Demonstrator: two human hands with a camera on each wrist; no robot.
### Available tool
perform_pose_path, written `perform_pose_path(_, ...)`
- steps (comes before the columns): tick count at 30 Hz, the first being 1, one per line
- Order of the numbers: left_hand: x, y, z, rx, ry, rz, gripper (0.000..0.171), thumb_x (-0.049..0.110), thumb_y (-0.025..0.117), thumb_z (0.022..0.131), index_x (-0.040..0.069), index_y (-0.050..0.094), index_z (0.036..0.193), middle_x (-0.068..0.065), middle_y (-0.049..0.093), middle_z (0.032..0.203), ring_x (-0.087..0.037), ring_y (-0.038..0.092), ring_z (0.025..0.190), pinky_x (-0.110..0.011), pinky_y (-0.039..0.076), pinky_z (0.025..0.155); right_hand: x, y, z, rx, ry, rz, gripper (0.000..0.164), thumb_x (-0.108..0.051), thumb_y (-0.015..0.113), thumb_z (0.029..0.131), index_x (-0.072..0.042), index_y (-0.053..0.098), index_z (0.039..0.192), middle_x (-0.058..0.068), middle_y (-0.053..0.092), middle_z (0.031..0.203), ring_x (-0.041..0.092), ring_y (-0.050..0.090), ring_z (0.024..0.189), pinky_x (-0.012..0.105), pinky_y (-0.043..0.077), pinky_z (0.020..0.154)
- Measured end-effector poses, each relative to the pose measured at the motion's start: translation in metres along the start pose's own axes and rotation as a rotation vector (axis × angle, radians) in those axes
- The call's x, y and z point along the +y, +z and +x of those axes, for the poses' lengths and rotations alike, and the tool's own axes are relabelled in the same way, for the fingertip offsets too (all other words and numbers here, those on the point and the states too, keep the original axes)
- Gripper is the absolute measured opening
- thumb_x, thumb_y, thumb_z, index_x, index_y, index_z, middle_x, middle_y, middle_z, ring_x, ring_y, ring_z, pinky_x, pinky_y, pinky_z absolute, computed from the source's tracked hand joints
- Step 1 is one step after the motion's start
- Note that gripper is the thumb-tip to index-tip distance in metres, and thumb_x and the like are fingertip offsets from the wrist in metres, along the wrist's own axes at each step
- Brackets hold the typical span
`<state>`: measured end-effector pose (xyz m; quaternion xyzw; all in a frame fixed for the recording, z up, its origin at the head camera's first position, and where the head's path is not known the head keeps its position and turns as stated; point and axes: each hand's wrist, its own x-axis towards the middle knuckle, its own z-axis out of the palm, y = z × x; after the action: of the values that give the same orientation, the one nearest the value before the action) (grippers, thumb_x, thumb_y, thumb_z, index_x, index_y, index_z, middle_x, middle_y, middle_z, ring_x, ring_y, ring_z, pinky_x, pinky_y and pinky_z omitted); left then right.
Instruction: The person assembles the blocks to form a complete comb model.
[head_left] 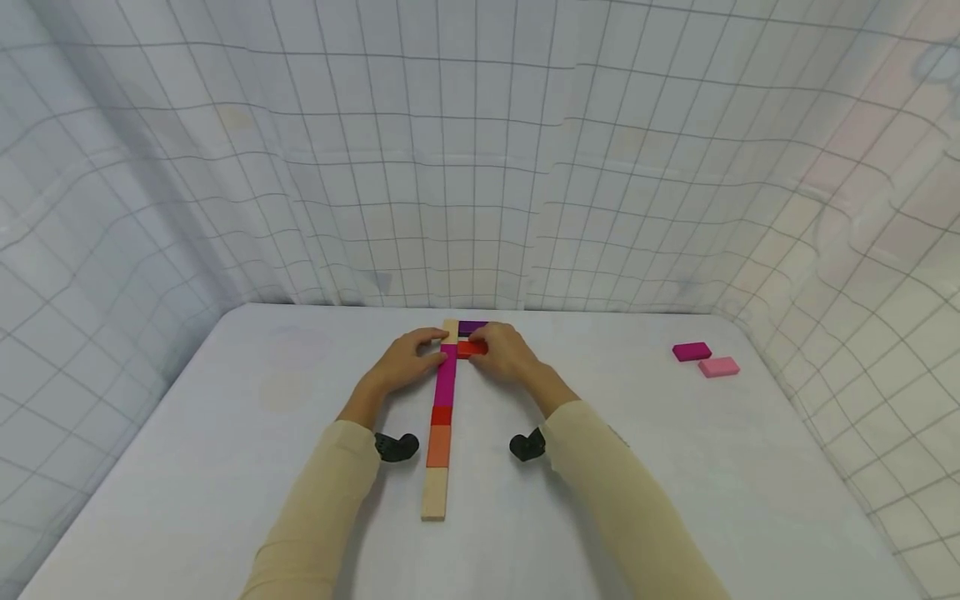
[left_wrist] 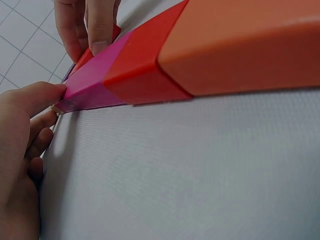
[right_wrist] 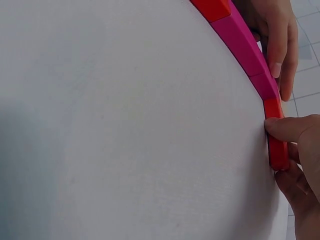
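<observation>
A straight row of blocks runs toward the back of the table: a cream block [head_left: 434, 495] nearest, then an orange block [head_left: 438, 447], a red block [head_left: 442, 415], a magenta stretch [head_left: 446, 379] and a cream block [head_left: 450, 327]. My left hand [head_left: 408, 358] touches the row's left side near its far end, thumb against magenta [left_wrist: 82, 85]. On the other side, my right hand [head_left: 506, 354] pinches an orange-red block [right_wrist: 276, 145] lying crosswise against the row. Beyond that block lies a purple block [head_left: 472, 326], partly hidden by the right hand.
At the table's right lie a dark magenta block [head_left: 692, 352] and a pink block [head_left: 718, 367], close together. A checked curtain [head_left: 480, 167] encloses the back and sides of the white table [head_left: 285, 467].
</observation>
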<state>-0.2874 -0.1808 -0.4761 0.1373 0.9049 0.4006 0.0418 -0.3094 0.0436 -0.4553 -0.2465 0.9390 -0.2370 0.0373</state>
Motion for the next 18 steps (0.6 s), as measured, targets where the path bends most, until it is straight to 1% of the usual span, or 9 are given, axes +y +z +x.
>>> perform_pose_path(3,-0.0001,0.0008,0.0008,-0.003,-0.002,0.004,0.051,0.024,0.064,0.101,0.009,0.056,0.148,-0.018,0.047,0.155,-0.037,0.041,0.144,-0.058,0.027,0.119,0.0004,-0.0003,-0.0002,-0.005,-0.008,0.0,0.035,-0.016,0.074,0.097,-0.002,0.071,0.13,0.01,0.07,0.124,0.026,0.06,0.119,0.04,0.047,0.107)
perform_pose_path(11,-0.001,-0.0009,0.0004,-0.003,-0.005,0.01,0.051,0.023,0.064,0.101,0.009,0.056,0.148,-0.018,0.047,0.155,-0.038,0.04,0.144,-0.058,0.027,0.119,-0.002,0.001,0.0016,0.007,-0.033,-0.01,0.033,-0.015,0.073,0.098,-0.001,0.071,0.128,0.01,0.071,0.123,0.027,0.061,0.118,0.041,0.048,0.106)
perform_pose_path(15,-0.0003,-0.0006,0.0002,-0.003,-0.008,0.009,0.051,0.023,0.065,0.1,0.009,0.056,0.148,-0.018,0.047,0.155,-0.038,0.041,0.143,-0.059,0.028,0.119,-0.0013,-0.0003,0.0008,0.002,-0.048,-0.041,0.032,-0.016,0.073,0.098,-0.003,0.072,0.127,0.009,0.07,0.117,0.025,0.062,0.11,0.039,0.05,0.101)
perform_pose_path(18,-0.0001,0.0003,0.0006,-0.009,-0.013,0.016,0.051,0.024,0.064,0.101,0.01,0.056,0.149,-0.017,0.047,0.156,-0.037,0.042,0.143,-0.059,0.028,0.118,0.0006,-0.0042,-0.0012,-0.01,-0.06,-0.081,0.035,-0.019,0.073,0.097,-0.004,0.071,0.128,0.007,0.07,0.116,0.024,0.061,0.107,0.038,0.051,0.098)
